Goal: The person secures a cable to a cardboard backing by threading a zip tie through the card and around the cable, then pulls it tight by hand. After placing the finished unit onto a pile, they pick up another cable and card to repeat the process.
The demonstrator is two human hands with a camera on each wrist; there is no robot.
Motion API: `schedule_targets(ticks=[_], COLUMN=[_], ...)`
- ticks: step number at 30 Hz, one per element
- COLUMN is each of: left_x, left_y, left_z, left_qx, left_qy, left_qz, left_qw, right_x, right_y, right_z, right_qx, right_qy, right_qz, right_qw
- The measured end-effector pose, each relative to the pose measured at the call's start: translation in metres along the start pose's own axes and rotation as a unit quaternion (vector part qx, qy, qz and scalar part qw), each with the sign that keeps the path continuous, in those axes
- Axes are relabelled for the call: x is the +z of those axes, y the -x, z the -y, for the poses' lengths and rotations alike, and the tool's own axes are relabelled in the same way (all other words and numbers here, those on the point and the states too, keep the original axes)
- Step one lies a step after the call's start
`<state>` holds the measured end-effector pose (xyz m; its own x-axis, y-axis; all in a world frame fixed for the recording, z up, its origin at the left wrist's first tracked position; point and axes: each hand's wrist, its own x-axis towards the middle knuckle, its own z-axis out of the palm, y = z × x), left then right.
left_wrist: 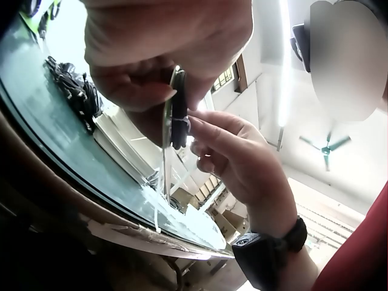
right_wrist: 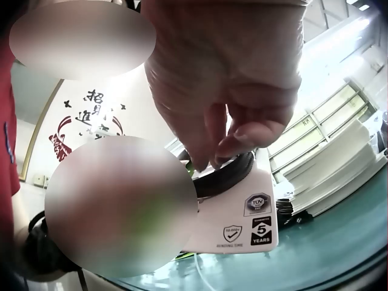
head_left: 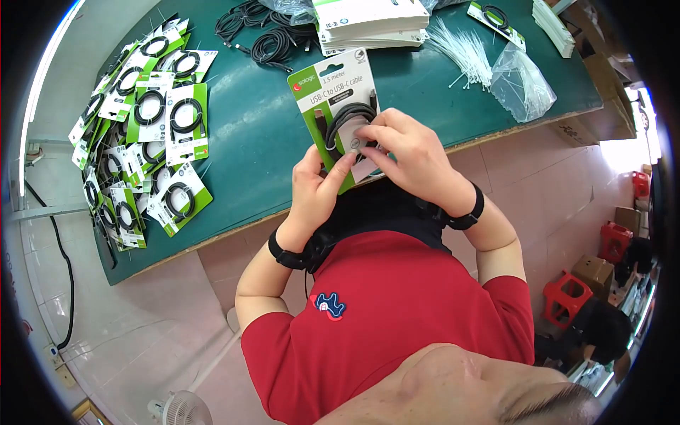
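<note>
A white and green packaging card (head_left: pixel 333 78), printed "USB-C to USB-C cable", is held up over the table's near edge. Coiled on its front is a black USB-C cable (head_left: pixel 347 117). My left hand (head_left: pixel 315 188) grips the card's lower left edge, thumb on the front. The thumb and fingers of my right hand (head_left: pixel 414 156) pinch at the coil's right side; I cannot tell whether a tie is between the fingertips. In the left wrist view the card (left_wrist: pixel 167 121) appears edge-on, and a thin white cable tie (left_wrist: pixel 159 209) hangs below it.
A heap of carded cables (head_left: pixel 149 110) covers the table's left end. Loose black cables (head_left: pixel 273 42) and a stack of white cards (head_left: pixel 372 25) lie at the far side. White cable ties (head_left: pixel 464 57) and a clear plastic bag (head_left: pixel 524 85) lie to the right.
</note>
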<state>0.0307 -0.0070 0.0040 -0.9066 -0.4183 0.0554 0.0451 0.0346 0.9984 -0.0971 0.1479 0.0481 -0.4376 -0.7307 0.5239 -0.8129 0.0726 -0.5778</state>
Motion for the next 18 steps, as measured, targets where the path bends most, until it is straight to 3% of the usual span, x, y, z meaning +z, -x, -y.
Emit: schedule_targets(ticks=[4,8,18], left_x=[0.003,0.001,-0.001], left_y=[0.001,0.003,0.004], left_z=[-0.001,-0.001,-0.005], left_qx=[0.035,0.047,0.104], left_qy=[-0.054,-0.103,-0.188], left_qz=[-0.003,-0.007,0.002], left_qw=[0.998,0.994,0.977], right_x=[0.009,0.015,0.016], right_y=[0.005,0.008,0.007], right_z=[0.001,-0.002,-0.008], right_qx=[-0.035,-0.010,-0.065], right_qy=[0.051,0.032,-0.005], right_qz=[0.005,0.031,0.062], right_qw=[0.998,0.999,0.996])
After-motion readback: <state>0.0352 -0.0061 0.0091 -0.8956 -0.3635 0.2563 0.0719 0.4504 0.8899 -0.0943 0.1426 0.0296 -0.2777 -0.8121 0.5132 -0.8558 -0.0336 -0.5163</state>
